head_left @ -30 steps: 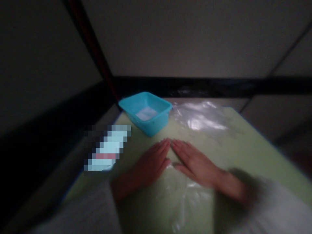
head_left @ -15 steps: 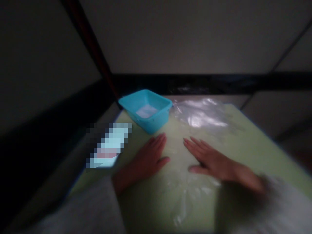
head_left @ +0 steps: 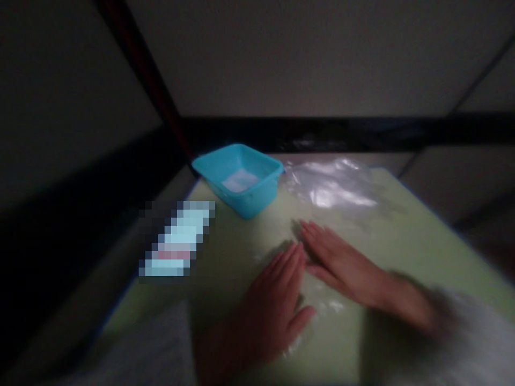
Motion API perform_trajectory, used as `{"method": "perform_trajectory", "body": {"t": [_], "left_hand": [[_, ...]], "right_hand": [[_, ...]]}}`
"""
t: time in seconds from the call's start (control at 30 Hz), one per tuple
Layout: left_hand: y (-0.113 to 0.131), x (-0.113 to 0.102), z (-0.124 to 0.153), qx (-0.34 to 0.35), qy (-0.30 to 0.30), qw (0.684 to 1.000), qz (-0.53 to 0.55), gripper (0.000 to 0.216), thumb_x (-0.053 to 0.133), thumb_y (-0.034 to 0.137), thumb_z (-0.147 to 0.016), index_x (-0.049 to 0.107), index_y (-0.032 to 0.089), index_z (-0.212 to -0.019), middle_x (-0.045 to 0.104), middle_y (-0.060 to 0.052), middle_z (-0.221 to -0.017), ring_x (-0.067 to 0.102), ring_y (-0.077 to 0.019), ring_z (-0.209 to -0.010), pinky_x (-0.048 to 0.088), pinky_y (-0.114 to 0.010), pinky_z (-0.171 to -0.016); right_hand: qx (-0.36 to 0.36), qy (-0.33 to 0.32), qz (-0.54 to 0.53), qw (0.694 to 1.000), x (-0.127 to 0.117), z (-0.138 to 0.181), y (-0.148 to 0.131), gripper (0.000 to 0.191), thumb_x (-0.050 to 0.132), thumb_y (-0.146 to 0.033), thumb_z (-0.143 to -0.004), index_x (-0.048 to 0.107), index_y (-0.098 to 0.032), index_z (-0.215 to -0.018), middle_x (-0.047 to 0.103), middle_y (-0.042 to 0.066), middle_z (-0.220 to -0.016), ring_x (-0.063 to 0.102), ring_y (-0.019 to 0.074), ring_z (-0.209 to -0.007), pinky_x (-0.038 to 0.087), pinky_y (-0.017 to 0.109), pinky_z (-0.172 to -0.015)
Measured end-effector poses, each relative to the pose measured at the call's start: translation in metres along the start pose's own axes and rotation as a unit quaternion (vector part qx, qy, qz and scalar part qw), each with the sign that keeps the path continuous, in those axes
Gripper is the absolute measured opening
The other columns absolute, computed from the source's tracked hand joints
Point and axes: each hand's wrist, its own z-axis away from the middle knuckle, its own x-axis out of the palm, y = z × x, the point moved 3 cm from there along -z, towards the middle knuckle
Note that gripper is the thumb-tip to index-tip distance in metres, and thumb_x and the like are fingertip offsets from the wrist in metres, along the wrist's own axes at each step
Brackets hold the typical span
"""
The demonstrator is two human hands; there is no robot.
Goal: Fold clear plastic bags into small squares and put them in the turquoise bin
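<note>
A clear plastic bag or sheet (head_left: 332, 306) lies on the yellow-green tabletop under and around my hands; its outline is hard to make out in the dim light. My left hand (head_left: 273, 300) is stretched out palm down over it, thumb apart from the fingers. Just beyond and to the right, my right hand (head_left: 338, 257) is also palm down with straight fingers, its tips close to those of the left. Neither hand grasps anything. Whether the palms press on the plastic or hover slightly above cannot be told.
A turquoise plastic basin (head_left: 257, 198) with something white (head_left: 240, 180) inside stands at the back left. Right of it lies a crumpled clear plastic heap (head_left: 333, 185). A pixelated bright, flat object (head_left: 181, 236) sits at the table's left edge. Walls (head_left: 314, 59) rise behind the table.
My left hand has moved to the right and nearer to me. My right hand has shifted slightly left and away, so the two hands are now close together.
</note>
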Motion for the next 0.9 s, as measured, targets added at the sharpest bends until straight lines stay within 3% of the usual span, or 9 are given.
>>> {"method": "perform_trajectory", "body": {"t": [0.13,0.23,0.43,0.63,0.8,0.9], "left_hand": [[0.002,0.012,0.003,-0.009,-0.037,0.999,0.027,0.072,0.05,0.04,-0.085,0.021,0.006,-0.142,0.02,-0.02,-0.151,0.014,-0.0283,-0.141,0.025,-0.046,-0.114],[-0.003,0.013,0.002,-0.006,-0.048,0.998,0.028,0.079,0.053,0.044,-0.083,0.019,0.003,-0.142,0.018,-0.023,-0.151,0.013,-0.0311,-0.141,0.024,-0.048,-0.113],[-0.002,0.011,0.002,-0.001,-0.076,0.997,0.023,0.088,0.059,0.05,-0.078,0.02,0.003,-0.141,0.016,-0.025,-0.151,0.008,-0.0339,-0.141,0.021,-0.05,-0.113],[-0.003,0.011,0.001,-0.006,-0.082,0.997,0.015,0.086,0.054,0.053,-0.08,0.021,0.003,-0.142,0.015,-0.023,-0.151,0.008,-0.0316,-0.141,0.02,-0.047,-0.113],[-0.003,0.011,-0.001,-0.016,-0.095,0.995,0.018,0.084,0.055,0.052,-0.079,0.024,0.004,-0.141,0.017,-0.023,-0.151,0.01,-0.0325,-0.141,0.022,-0.047,-0.113],[-0.003,0.01,-0.002,-0.022,-0.095,0.995,0.019,0.084,0.056,0.049,-0.079,0.024,0.004,-0.141,0.017,-0.023,-0.151,0.011,-0.0333,-0.141,0.023,-0.047,-0.112]], "right_hand": [[-0.039,-0.011,-0.018,0.999,0.015,0.001,-0.015,0.074,0.034,-0.052,-0.094,0.008,-0.01,-0.148,0.016,0.016,-0.152,0.014,0.0231,-0.14,0.021,0.043,-0.114],[-0.053,-0.05,-0.028,0.997,0.018,0.004,-0.011,0.083,0.038,-0.058,-0.09,0.004,-0.009,-0.148,0.013,0.018,-0.152,0.012,0.0249,-0.14,0.018,0.045,-0.114],[-0.037,-0.152,-0.064,0.986,-0.001,0.014,0.023,0.097,0.052,-0.064,-0.079,0.001,-0.019,-0.148,0.006,0.012,-0.154,0.002,0.0304,-0.14,0.01,0.05,-0.113],[0.037,-0.253,-0.058,0.965,-0.018,0.025,0.058,0.111,0.063,-0.07,-0.065,0.004,-0.024,-0.148,-0.002,0.008,-0.155,-0.009,0.0369,-0.138,-0.002,0.056,-0.11],[0.072,-0.259,-0.028,0.963,-0.022,0.035,0.081,0.125,0.073,-0.067,-0.053,0.005,-0.023,-0.148,-0.003,0.01,-0.155,-0.008,0.0403,-0.138,-0.001,0.058,-0.109],[0.067,-0.245,-0.05,0.966,-0.03,0.038,0.082,0.122,0.074,-0.066,-0.053,0.009,-0.024,-0.148,0.002,0.01,-0.156,-0.004,0.04,-0.138,0.001,0.058,-0.11]]}}
